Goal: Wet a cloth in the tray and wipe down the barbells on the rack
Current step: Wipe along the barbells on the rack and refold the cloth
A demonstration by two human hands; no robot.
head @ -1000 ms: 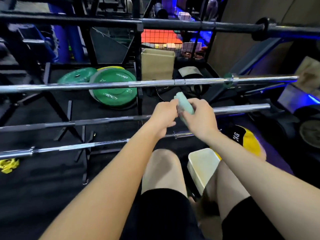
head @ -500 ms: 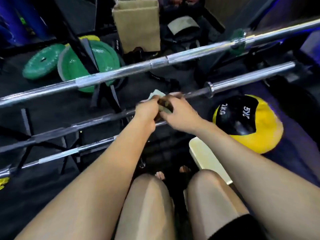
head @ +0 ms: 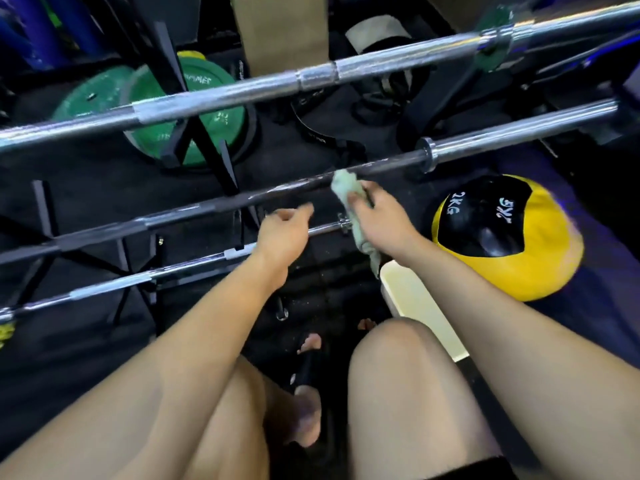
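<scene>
Right hand (head: 377, 216): fingers curled round a crumpled pale green cloth (head: 349, 195), top end of cloth touching the dark middle barbell (head: 207, 206), bottom end hanging below the wrist.
Left hand (head: 284, 233): holds nothing, fingers loosely bent, just left of the cloth, above the thin lowest chrome barbell (head: 138, 280).
Top chrome barbell (head: 242, 95): runs across upper frame, well apart from both hands.
Cream rectangular plastic tray (head: 415, 303): on the floor under the right forearm, just beside the right knee.
Yellow and black medicine ball (head: 505, 237): right of the tray, marked 2KG.
Green weight plates (head: 204, 116): behind the bars, left side.
</scene>
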